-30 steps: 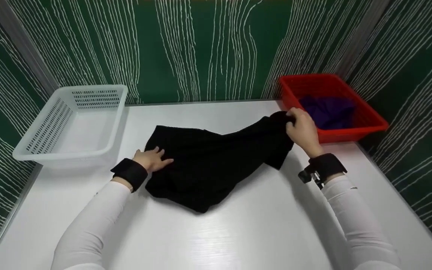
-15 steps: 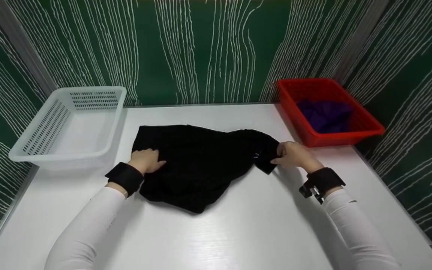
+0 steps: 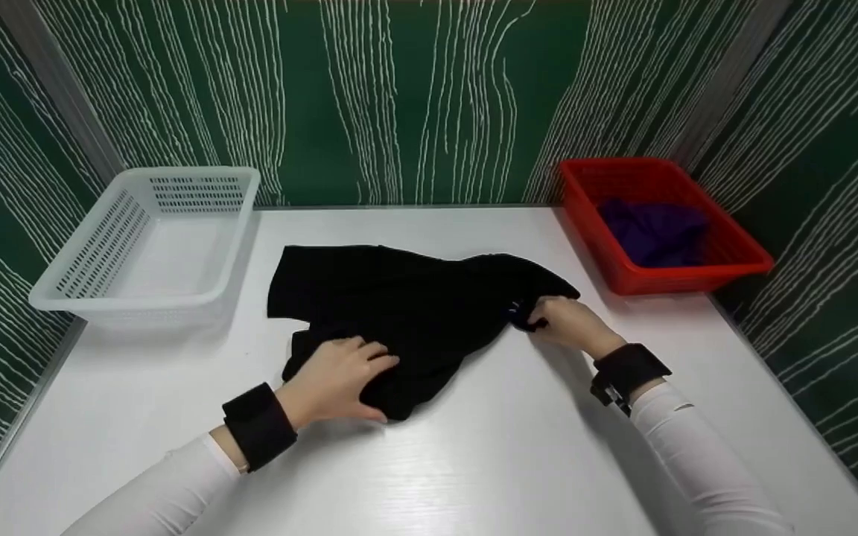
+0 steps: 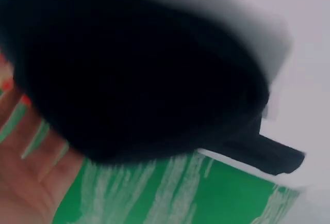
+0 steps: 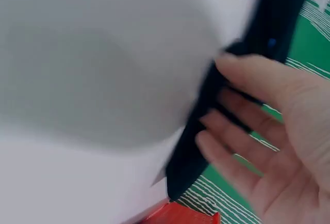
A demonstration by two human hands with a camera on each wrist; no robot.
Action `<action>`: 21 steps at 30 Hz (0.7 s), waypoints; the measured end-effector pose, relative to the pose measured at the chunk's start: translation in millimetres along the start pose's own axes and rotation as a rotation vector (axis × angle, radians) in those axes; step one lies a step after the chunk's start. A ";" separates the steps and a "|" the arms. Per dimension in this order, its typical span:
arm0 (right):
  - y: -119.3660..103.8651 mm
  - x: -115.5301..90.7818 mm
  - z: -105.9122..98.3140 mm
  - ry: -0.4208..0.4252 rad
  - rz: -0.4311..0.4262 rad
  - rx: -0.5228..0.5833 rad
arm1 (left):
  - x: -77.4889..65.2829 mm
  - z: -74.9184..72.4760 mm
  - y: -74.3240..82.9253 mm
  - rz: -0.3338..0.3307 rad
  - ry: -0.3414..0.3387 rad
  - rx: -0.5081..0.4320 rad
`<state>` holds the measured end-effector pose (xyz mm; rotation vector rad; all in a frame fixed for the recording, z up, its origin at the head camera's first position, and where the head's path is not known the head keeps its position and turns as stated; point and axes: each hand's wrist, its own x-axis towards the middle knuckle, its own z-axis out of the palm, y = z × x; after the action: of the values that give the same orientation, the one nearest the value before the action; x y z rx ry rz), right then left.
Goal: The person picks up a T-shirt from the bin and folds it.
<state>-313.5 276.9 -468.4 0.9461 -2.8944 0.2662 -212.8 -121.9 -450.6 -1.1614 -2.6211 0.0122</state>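
A black garment (image 3: 414, 305) lies spread and partly folded across the white table, its exact kind unclear. Small pale marks show near its right end. My left hand (image 3: 339, 376) lies over its near left part, fingers spread and thumb by the near edge. In the left wrist view the left fingers (image 4: 44, 149) reach straight against the dark cloth. At the right end, my right hand (image 3: 570, 324) pinches the edge of the fabric. The right wrist view has the right thumb (image 5: 242, 69) on the cloth and the other fingers loosely bent; the index finger is hidden.
A white perforated basket (image 3: 239, 246) stands at the back left. At the back right is a red basket (image 3: 697, 281) with purple cloth (image 3: 656, 231) inside. Green walls with white streaks enclose the back and sides of the white table (image 3: 474, 461).
My left hand has moved from the garment's left edge toward its near corner. My right hand has come down and nearer from beside the red basket, lowering the garment's right end onto the table.
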 end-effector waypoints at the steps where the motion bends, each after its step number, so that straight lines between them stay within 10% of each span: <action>1: 0.7 -0.5 1.1 0.010 0.000 -0.017 | -1.9 4.5 2.5 0.020 -0.001 0.035; 8: 11.4 -4.3 -5.6 0.003 0.036 -0.029 | -2.6 21.3 -11.3 0.024 0.028 0.101; 17: 38.8 -32.1 -53.2 -0.056 0.083 0.048 | -8.5 -32.9 -82.0 -0.473 0.140 -0.246; 21: 43.3 -53.2 -72.2 -0.319 0.139 0.079 | -21.4 -50.1 -101.8 -0.578 0.009 -0.326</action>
<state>-294.4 355.8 -410.7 0.8709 -3.2708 0.2628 -260.4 -211.6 -395.6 -0.4349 -2.9183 -0.5465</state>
